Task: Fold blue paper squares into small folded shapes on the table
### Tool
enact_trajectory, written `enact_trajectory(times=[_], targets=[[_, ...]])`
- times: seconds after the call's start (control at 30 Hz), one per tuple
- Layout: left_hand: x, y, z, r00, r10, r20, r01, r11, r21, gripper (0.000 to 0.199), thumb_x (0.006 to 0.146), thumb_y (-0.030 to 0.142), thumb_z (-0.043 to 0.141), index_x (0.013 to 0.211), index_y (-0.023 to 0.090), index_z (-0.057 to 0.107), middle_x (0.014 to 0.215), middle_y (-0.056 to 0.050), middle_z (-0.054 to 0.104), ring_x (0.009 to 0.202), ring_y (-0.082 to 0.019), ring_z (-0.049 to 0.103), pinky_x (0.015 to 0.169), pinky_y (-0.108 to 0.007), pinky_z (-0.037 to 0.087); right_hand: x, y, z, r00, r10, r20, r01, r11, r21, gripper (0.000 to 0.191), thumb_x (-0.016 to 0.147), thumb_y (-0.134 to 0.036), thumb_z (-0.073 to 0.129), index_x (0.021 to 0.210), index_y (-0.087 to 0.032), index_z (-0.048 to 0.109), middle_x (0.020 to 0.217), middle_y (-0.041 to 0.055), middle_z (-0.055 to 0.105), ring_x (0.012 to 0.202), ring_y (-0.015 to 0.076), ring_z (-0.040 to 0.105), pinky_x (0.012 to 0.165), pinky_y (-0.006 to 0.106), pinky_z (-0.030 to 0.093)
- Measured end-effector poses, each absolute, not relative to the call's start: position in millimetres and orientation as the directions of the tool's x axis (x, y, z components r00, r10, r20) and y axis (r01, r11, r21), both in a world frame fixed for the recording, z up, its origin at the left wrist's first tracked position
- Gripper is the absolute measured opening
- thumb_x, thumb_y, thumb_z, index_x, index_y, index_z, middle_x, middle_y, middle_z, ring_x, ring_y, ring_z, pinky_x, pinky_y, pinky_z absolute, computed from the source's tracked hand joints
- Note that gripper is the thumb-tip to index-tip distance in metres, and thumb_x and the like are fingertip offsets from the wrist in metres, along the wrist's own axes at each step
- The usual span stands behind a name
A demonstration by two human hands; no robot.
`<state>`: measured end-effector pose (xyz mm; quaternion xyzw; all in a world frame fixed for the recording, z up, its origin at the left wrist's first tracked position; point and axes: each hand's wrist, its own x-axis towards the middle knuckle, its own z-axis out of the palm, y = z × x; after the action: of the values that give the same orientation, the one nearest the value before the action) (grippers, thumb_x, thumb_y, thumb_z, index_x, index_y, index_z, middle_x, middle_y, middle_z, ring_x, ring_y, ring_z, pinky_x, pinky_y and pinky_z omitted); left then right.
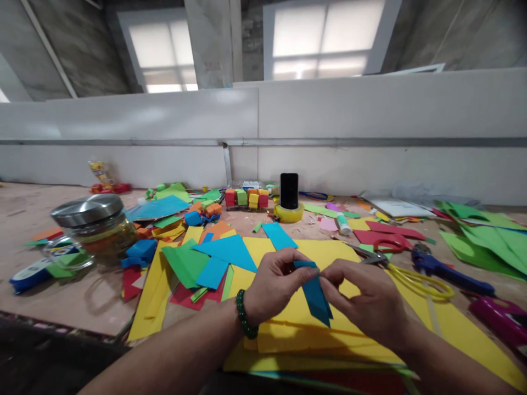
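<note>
A folded strip of blue paper (316,299) hangs from my fingers above a stack of yellow paper sheets (280,336). My left hand (278,282), with a green bead bracelet at the wrist, pinches its upper end between thumb and fingers. Closed as well, my right hand (362,299) pinches at the strip's upper right edge, its fingertips almost meeting the left thumb. The strip's lower end shows two layers slightly apart. Beyond my hands another blue strip (279,236) lies flat, and a blue paper triangle (228,252) is to the left.
On the left stands a glass jar (105,236) with a metal lid. Yellow-handled scissors (420,282), a blue-handled tool (450,274) and red-handled scissors (389,244) lie at right. A phone (289,191) stands upright in a yellow tape roll (289,213). Small paper cubes (247,199) sit behind.
</note>
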<state>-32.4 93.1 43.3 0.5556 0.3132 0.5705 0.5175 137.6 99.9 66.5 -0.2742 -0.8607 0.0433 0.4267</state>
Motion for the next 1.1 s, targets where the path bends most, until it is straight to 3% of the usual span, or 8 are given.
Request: enact_trajectory(times=[0.13,0.27,0.47,0.77,1.1], targets=[[-34,98,40,-0.006,0.964,0.268,-0.229,-0.262,0.938,0.026,0.077,0.037,0.071,0.075,0.015,0.058,0.057,0.006,0.048,0.050,-0.005,0.041,0.049,-0.019,0.034,136,97,68,-0.526,0.655,0.543,0.402,0.754,-0.520,0.014,0.087,-0.027,0.058,0.079,-0.019,0.067,0.066,-0.0002,0.069,0.056,0.0117,0.063,0.052,0.020,0.051],[-38,107,36,-0.165,0.956,0.244,-0.266,-0.281,0.922,0.025,0.082,0.039,0.066,0.080,0.017,0.054,0.059,0.007,0.047,0.048,-0.005,0.042,0.046,-0.017,0.033,132,97,66,-0.464,0.754,0.465,0.480,0.656,-0.583,0.012,0.079,-0.031,0.068,0.078,-0.019,0.069,0.066,-0.0003,0.069,0.056,0.0135,0.062,0.052,0.022,0.051],[-40,107,35,-0.181,0.951,0.251,-0.291,-0.296,0.910,0.027,0.085,0.041,0.062,0.080,0.017,0.050,0.058,0.007,0.048,0.049,-0.006,0.045,0.046,-0.017,0.036,134,101,65,-0.362,0.817,0.449,0.435,0.574,-0.694,0.024,0.086,-0.037,0.060,0.074,-0.019,0.070,0.058,0.0012,0.068,0.051,0.0135,0.063,0.048,0.021,0.049],[-44,105,42,-0.029,0.978,0.206,-0.217,-0.208,0.954,0.024,0.066,0.033,0.081,0.070,0.012,0.069,0.059,0.002,0.057,0.055,-0.006,0.046,0.053,-0.019,0.036,142,107,62,-0.327,0.849,0.416,0.407,0.523,-0.749,0.024,0.083,-0.036,0.063,0.068,-0.020,0.071,0.055,-0.0004,0.065,0.049,0.0119,0.060,0.047,0.019,0.046],[-42,97,49,-0.097,0.947,0.306,-0.122,-0.316,0.941,0.025,0.073,0.032,0.072,0.062,0.012,0.063,0.057,0.003,0.048,0.056,-0.007,0.038,0.054,-0.021,0.031,149,116,62,-0.364,0.803,0.472,0.428,0.594,-0.681,0.032,0.086,-0.039,0.060,0.062,-0.019,0.068,0.055,0.0012,0.064,0.051,0.0126,0.058,0.047,0.021,0.045]])
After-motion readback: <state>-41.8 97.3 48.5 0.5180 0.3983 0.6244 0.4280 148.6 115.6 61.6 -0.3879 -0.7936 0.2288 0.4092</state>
